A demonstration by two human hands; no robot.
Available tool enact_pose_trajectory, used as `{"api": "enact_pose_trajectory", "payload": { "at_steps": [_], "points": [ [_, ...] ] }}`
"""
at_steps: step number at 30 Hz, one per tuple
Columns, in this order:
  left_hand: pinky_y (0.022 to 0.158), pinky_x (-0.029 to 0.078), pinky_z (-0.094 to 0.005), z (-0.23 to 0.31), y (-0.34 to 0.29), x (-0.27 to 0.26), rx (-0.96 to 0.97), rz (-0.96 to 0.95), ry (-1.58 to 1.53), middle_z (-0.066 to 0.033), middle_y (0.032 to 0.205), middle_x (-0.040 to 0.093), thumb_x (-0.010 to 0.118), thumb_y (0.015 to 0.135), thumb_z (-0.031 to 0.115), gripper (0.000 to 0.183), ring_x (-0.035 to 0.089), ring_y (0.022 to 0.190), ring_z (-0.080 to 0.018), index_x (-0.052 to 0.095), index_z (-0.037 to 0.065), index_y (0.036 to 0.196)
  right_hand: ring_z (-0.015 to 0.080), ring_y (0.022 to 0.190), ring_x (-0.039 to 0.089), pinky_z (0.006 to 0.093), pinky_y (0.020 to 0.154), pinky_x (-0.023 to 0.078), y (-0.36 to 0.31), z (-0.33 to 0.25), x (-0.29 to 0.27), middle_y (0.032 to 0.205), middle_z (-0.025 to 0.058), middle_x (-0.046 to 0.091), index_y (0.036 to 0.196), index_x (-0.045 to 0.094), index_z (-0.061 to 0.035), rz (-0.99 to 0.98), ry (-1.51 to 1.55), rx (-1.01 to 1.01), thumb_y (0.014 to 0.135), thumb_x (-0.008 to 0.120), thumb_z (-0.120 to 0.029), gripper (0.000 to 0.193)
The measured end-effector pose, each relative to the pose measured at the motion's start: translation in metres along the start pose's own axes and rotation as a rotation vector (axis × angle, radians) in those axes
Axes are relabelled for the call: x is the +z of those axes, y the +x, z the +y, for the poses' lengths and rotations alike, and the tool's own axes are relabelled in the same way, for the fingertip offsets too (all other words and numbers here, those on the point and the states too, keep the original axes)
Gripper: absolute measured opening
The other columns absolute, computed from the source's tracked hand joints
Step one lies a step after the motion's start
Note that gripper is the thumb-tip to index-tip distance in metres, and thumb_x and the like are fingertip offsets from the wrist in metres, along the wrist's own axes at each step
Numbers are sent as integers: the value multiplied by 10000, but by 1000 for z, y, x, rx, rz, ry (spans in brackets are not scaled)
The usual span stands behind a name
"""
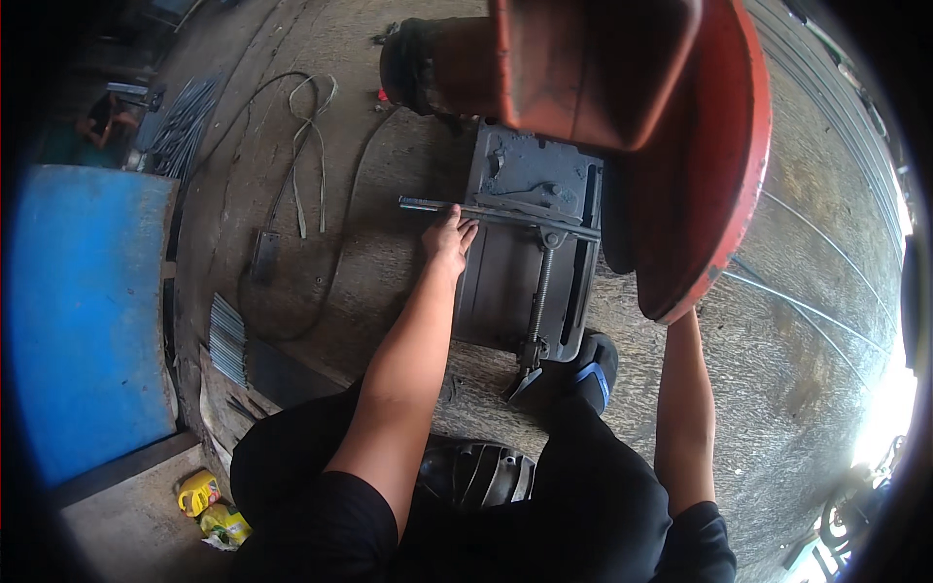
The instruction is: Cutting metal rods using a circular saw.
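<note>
My left hand (450, 241) grips a thin metal bar (418, 203) near its left end, with the thumb over the top. The bar lies across the grey base (491, 301) of a cut-off saw, its right part running along the vise jaw. A threaded vise screw (544, 282) reaches from that jaw toward me, ending in a crank handle (525, 382). Over the base's right side looms the saw's red guard (719, 194), with the dark motor housing (428, 68) to its left. My right forearm (685, 398) goes up behind the guard, which hides the right hand's fingers.
Left stands a blue panel (87, 321), with short cut rods (228, 340) beside it. Cables (309, 121) loop over the floor. Long rods (816, 316) lie at right. My sandalled foot (595, 374) is near the base. Another person (107, 121) is at far left.
</note>
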State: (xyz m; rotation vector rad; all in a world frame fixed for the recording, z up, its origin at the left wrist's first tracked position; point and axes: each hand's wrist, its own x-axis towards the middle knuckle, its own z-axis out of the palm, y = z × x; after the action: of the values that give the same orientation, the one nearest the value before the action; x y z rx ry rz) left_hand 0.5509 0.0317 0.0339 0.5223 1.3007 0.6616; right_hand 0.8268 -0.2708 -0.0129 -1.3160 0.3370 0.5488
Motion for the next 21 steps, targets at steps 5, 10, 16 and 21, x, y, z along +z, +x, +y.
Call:
{"api": "enact_pose_trajectory", "payload": {
  "at_steps": [5,10,16,21],
  "points": [
    [752,593,-319,-4,-3,4,32,40,-64,-114,965,632,635,913,218,287,657,852,-234,570,-2,1087,214,774,643,326,668,553,8,2,-7,965,147,622,1080,485,28,32,-38,-43,913,589,-102,235],
    [750,594,-312,-4,-3,3,38,62,-104,-109,938,635,641,909,219,278,659,832,-224,569,-3,1060,215,781,641,328,666,551,15,-9,-21,959,142,616,1084,482,23,45,-33,-38,912,588,-97,235],
    [749,594,-312,-1,-2,-1,19,7,-96,-115,905,631,665,891,213,259,660,822,-223,565,10,1017,215,790,639,332,663,550,14,-19,-26,953,136,608,1089,479,17,43,-32,-40,911,587,-90,235],
    [721,602,-322,-3,1,-1,35,22,-105,-110,894,620,683,876,193,260,659,790,-228,555,11,1011,216,797,637,334,661,548,13,-18,-24,947,131,602,1094,476,12,34,-27,-44,910,586,-85,236]
  ]
}}
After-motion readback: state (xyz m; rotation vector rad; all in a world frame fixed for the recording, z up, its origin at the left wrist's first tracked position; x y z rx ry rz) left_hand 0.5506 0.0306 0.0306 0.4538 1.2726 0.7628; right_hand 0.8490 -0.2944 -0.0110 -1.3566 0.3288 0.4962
